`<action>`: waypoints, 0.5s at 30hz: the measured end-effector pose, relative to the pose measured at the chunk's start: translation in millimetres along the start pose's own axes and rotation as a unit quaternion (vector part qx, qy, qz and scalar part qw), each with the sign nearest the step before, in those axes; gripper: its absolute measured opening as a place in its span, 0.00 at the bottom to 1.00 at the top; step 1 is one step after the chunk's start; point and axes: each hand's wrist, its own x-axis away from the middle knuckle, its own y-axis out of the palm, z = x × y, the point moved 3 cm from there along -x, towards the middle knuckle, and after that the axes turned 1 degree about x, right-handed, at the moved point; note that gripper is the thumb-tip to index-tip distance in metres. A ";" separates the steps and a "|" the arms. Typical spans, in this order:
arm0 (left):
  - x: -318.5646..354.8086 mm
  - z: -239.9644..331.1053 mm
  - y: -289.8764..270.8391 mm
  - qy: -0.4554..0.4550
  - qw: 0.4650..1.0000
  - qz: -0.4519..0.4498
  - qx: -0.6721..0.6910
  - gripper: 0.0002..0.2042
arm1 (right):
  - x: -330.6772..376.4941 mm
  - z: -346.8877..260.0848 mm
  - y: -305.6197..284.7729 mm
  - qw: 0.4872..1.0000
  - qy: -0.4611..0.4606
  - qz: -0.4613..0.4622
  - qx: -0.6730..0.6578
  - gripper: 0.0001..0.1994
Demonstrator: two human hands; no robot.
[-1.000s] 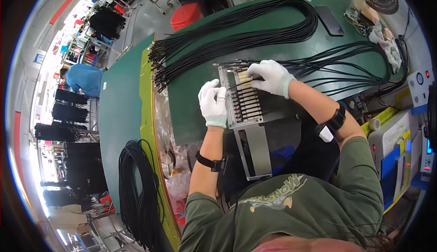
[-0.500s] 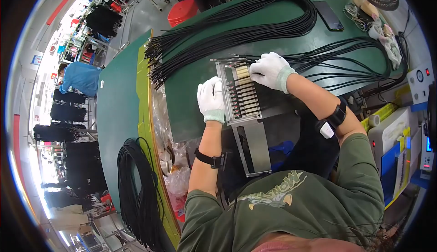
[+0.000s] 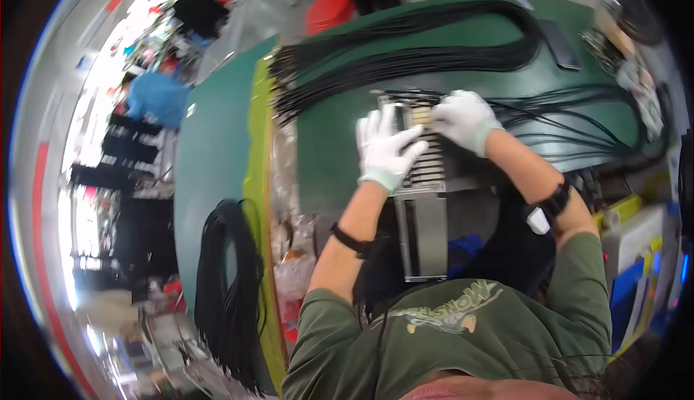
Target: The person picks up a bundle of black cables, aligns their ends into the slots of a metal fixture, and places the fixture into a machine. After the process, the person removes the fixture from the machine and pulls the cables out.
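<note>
A metal fixture [image 3: 431, 237] with a row of parallel slots lies at the table's near edge, its lower plate reaching toward me. Black cable ends and a pale yellow block [image 3: 421, 114] sit in its upper part. Over the fixture's left side my left hand [image 3: 387, 151], in a white glove, has its fingers spread and holds nothing. My right hand [image 3: 466, 119], also gloved, is closed with bent fingertips at the right edge of the slots, beside the yellow block. What it pinches is hidden and blurred. Thin black cables [image 3: 571, 100] run rightward from behind it in a loop.
A thick bundle of black cables [image 3: 412, 57] curves across the back of the green table [image 3: 325, 161]. A phone [image 3: 560, 44] lies at the far right. Another cable coil [image 3: 228, 284] hangs over the left table. A red stool [image 3: 330, 13] stands beyond; a person in blue [image 3: 155, 100] is far left.
My left hand has opened its fingers and shifted rightward over the fixture. The right hand stays at the slots. The whole view has shifted and blurred.
</note>
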 end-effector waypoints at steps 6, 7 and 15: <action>-11.4 7.1 4.8 -0.038 0.999 -0.017 0.009 0.13 | -16.4 23.6 -1.9 0.987 0.058 -0.028 0.146 0.09; -8.1 4.8 3.9 -0.043 0.999 -0.010 0.029 0.13 | -19.1 26.3 1.5 0.988 0.051 -0.024 0.143 0.09; -5.0 -8.2 6.0 -0.042 0.989 0.093 0.109 0.09 | -12.9 32.7 -6.2 0.994 0.034 0.048 0.095 0.07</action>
